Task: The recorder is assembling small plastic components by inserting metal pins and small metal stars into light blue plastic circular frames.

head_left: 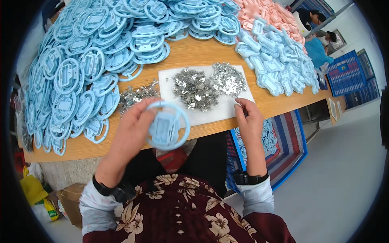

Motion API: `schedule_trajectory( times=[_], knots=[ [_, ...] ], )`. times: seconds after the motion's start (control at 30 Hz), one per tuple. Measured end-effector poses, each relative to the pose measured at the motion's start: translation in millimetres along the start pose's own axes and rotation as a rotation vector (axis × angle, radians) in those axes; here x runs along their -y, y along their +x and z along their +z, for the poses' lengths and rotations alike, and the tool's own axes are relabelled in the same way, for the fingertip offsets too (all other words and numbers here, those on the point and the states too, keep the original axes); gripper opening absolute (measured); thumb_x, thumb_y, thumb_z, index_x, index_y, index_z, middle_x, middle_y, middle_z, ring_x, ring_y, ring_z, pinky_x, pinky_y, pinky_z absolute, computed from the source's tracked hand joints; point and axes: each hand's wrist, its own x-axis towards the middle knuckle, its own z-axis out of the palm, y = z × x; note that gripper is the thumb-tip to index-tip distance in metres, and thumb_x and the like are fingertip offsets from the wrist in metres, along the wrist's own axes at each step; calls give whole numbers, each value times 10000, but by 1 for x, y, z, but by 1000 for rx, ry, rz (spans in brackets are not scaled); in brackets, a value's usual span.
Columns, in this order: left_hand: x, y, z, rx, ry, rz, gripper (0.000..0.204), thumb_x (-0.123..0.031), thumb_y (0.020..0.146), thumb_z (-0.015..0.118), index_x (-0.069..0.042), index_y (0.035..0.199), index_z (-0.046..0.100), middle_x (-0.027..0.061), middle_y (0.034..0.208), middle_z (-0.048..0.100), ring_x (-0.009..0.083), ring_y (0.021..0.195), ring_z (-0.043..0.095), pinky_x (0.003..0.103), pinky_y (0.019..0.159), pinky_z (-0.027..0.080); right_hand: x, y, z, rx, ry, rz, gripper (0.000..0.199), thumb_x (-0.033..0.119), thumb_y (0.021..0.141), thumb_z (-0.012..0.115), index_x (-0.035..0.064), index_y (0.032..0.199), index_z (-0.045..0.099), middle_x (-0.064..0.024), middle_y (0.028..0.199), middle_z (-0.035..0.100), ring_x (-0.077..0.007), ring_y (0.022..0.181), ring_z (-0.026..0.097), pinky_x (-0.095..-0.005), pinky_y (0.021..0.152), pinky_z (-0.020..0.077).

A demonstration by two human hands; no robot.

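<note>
- Left hand (131,125) is up off the wooden table (190,54), fingers wrapped round the rim of a light blue plastic ring piece (167,125) with a flat block in its middle; it hangs just over the near table edge.
- Right hand (248,117) rests at the near right corner of the white sheet (227,109), fingertips pinched together on what looks like a small metal clip — too tiny to be sure.
- Hands are apart, the ring piece to the left, the pinching hand to the right.
- On the sheet, a glinting heap of metal clips (208,85); a smaller scatter (135,95) lies on the bare wood to its left.
- Far left, a huge spread of blue ring pieces (81,69); far right, a pile of pale blue blocks (275,60), pink parts (269,14) beyond them.
- Risk, as I see it: the ring is held out past the edge, so a loose grip could drop it to the lap or floor.
- The clip is small and slick; a slip in that pinch could send it into the blue crate (283,137) below.
- A careless sleeve could drag the clips off the sheet.
</note>
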Motion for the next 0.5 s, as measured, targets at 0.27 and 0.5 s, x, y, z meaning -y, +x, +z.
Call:
schedule_trajectory(
  times=[0.27, 0.5],
  knots=[
    [46, -9, 14, 104, -191, -163, 222, -138, 1008, 519, -8, 1115, 664, -8, 900, 677, 43, 777, 603, 217, 702, 493, 13, 36, 22, 165, -210, -154, 185, 153, 896, 670, 165, 1074, 716, -127, 949, 654, -351, 862, 647, -416, 769, 522],
    [47, -4, 7, 155, -169, -192, 211, -135, 1012, 515, -11, 1101, 661, -10, 898, 674, 30, 771, 591, 208, 688, 481, -10, 37, -4, 307, -146, -128, 165, 120, 875, 681, 97, 1036, 709, -122, 928, 658, -331, 842, 656, -390, 753, 526]
  ],
)
